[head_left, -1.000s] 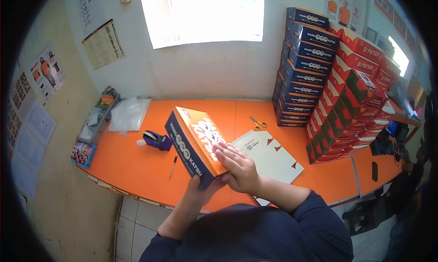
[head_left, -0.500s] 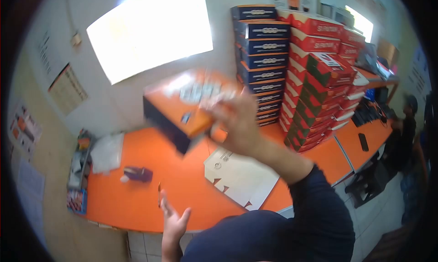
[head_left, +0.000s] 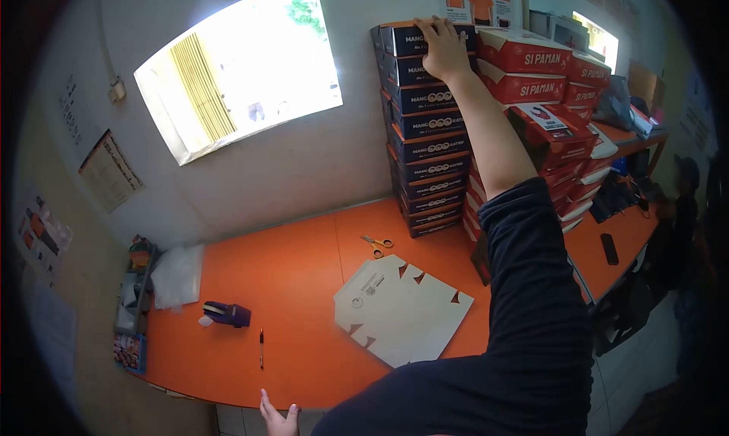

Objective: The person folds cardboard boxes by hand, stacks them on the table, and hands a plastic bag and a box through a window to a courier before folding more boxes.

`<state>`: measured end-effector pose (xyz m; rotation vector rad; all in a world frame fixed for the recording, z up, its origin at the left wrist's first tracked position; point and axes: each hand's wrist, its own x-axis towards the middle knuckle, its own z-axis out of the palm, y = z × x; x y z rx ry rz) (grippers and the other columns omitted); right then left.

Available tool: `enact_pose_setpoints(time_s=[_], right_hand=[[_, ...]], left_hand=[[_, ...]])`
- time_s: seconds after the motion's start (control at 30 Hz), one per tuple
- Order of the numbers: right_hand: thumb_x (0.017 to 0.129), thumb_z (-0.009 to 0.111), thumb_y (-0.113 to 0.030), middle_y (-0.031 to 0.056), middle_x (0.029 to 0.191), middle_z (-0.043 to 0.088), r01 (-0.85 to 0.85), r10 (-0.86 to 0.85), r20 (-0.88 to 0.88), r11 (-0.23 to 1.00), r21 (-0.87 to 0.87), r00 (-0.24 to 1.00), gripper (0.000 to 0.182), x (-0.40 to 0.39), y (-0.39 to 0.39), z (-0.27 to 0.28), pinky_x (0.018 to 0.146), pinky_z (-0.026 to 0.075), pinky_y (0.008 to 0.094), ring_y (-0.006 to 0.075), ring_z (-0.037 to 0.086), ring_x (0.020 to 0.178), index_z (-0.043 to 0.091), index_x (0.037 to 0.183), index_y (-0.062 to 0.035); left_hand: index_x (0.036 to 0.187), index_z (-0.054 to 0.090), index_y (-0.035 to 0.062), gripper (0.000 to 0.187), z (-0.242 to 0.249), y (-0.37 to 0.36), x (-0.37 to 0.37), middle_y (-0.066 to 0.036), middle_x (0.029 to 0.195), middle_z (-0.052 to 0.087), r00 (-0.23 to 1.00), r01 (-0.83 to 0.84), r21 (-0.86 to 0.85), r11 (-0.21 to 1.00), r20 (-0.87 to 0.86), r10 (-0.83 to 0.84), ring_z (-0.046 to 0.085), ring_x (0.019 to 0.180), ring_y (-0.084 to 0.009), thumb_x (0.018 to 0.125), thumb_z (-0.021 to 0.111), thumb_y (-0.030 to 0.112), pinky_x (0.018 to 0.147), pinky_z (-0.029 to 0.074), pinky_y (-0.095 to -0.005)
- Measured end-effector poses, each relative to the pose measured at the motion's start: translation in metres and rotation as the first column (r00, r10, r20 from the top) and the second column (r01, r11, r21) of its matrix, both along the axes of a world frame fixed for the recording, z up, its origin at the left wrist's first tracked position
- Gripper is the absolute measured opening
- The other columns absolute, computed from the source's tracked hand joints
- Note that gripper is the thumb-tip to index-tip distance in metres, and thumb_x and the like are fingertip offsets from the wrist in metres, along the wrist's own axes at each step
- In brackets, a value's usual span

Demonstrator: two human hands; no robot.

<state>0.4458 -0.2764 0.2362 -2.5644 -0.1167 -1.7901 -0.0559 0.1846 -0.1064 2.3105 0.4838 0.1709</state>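
Note:
My right hand (head_left: 446, 50) is raised to the top dark blue box (head_left: 405, 41) of a tall stack. Its fingers are spread over the front and upper edge of that box, touching it. The box has an orange top and white lettering. Low at the front edge of the orange table (head_left: 288, 261), my left hand (head_left: 279, 417) is held open and holds nothing. Closest to it on the table lies a pen (head_left: 262, 349). A flat, unfolded white cardboard sheet (head_left: 402, 311) with cut-outs lies in the middle, with yellow-handled scissors (head_left: 377, 245) behind it.
Red boxes (head_left: 524, 52) are stacked right of the dark blue ones. A purple tape dispenser (head_left: 226, 313), clear plastic bags (head_left: 177, 276) and an organizer (head_left: 135, 295) are at the left. A phone (head_left: 609, 249) lies at right; a person in dark clothes (head_left: 683, 208) is beyond.
The orange-topped box is no longer in the air; my right hand has moved up and right onto the stack. My left hand has dropped lower. The scissors have come into view.

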Motion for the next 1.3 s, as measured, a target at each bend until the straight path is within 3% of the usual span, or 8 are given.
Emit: enact_pose_setpoints(time_s=[0.3,0.37,0.43,0.57,0.9,1.07,1.17,1.3], right_hand=[[0.075,0.052,-0.016,0.0159,0.073,0.052,-0.763,0.703,-0.437,0.644,0.056,0.561,0.014,-0.139,0.119,-0.245,0.060,0.042,0.0440,0.0302,0.053,0.068,0.051,0.076,-0.0014],[0.083,0.055,-0.047,0.0267,0.108,0.057,-0.285,0.460,-0.858,0.811,0.511,-0.228,0.059,-0.245,0.152,-0.327,0.086,0.043,0.0510,0.0460,0.054,0.100,0.057,0.107,0.0070],[0.085,0.050,-0.044,0.0308,0.142,0.024,-0.263,0.184,-0.934,0.927,0.268,-0.306,0.077,-0.313,0.171,-0.433,0.102,0.035,0.0487,0.0498,0.036,0.123,0.024,0.137,0.0079],[0.088,0.041,-0.013,0.0276,0.132,0.041,-0.511,0.125,-0.984,0.858,0.042,0.129,0.047,-0.364,0.182,-0.468,0.089,0.047,0.0441,0.0457,0.047,0.115,0.037,0.129,0.0079],[0.079,0.054,-0.018,0.0086,0.083,0.067,-0.677,-0.001,-0.979,0.722,0.142,-0.206,0.016,-0.332,0.174,-0.376,0.070,0.049,0.0395,0.0303,0.065,0.079,0.068,0.086,-0.0177],[0.073,0.059,-0.017,0.0024,0.101,0.063,-0.734,0.529,-0.587,0.655,-0.176,0.613,0.011,-0.326,0.185,-0.296,0.099,0.023,0.0542,0.0205,0.055,0.105,0.065,0.083,-0.0193],[0.066,0.069,-0.012,0.0015,0.116,0.054,-0.824,0.794,-0.305,0.565,0.049,0.526,0.033,-0.350,0.197,-0.234,0.091,0.033,0.0430,0.0223,0.049,0.107,0.060,0.097,-0.0195],[0.068,0.070,-0.020,-0.0010,0.113,0.055,-0.955,0.838,-0.499,0.290,0.064,0.221,0.028,-0.356,0.209,-0.199,0.085,0.037,0.0361,0.0194,0.049,0.106,0.062,0.095,-0.0221]], left_hand=[[0.144,0.018,0.0078,0.076,0.033,-0.030,0.007,-0.025,0.145,0.018,0.991,-0.023,-0.076,0.997,-0.131,0.013,0.022,0.134,-0.0390,0.084,0.061,0.026,0.107,0.025,-0.0442],[0.143,0.021,0.0087,0.074,0.032,-0.035,0.012,-0.026,0.145,0.017,0.987,0.049,-0.087,0.995,-0.148,-0.061,0.022,0.134,-0.0393,0.084,0.060,0.029,0.107,0.025,-0.0443],[0.142,0.024,0.0081,0.072,0.035,-0.037,0.019,-0.026,0.145,0.017,0.978,0.129,-0.069,0.989,-0.154,-0.139,0.022,0.134,-0.0394,0.084,0.060,0.030,0.107,0.025,-0.0442],[0.138,0.031,0.0047,0.069,0.023,-0.044,0.032,-0.028,0.142,0.023,0.949,0.308,-0.045,0.950,-0.061,-0.311,0.025,0.132,-0.0412,0.082,0.062,0.029,0.106,0.025,-0.0462],[0.126,0.049,0.0090,0.052,-0.066,-0.097,0.100,-0.014,0.124,0.054,0.698,0.694,0.416,0.588,-0.189,-0.691,0.048,0.116,-0.0372,0.082,0.060,0.035,0.098,0.037,-0.0464],[0.095,0.066,0.0035,0.026,-0.010,-0.108,0.143,-0.007,0.076,0.068,0.799,0.575,0.171,0.800,0.094,-0.594,0.065,0.068,-0.0252,0.087,0.056,0.026,0.063,0.050,-0.0367],[0.099,0.064,0.0020,0.016,0.043,-0.081,0.152,-0.004,0.076,0.065,0.908,0.377,-0.727,0.574,0.167,-0.384,0.057,0.068,-0.0109,0.092,0.053,0.011,0.061,0.046,-0.0244],[0.122,0.046,0.0001,0.031,0.107,-0.071,0.122,-0.014,0.112,0.057,0.803,0.570,-0.822,-0.010,0.560,-0.202,0.060,0.097,-0.0217,0.091,0.044,0.003,0.079,0.051,-0.0298]])
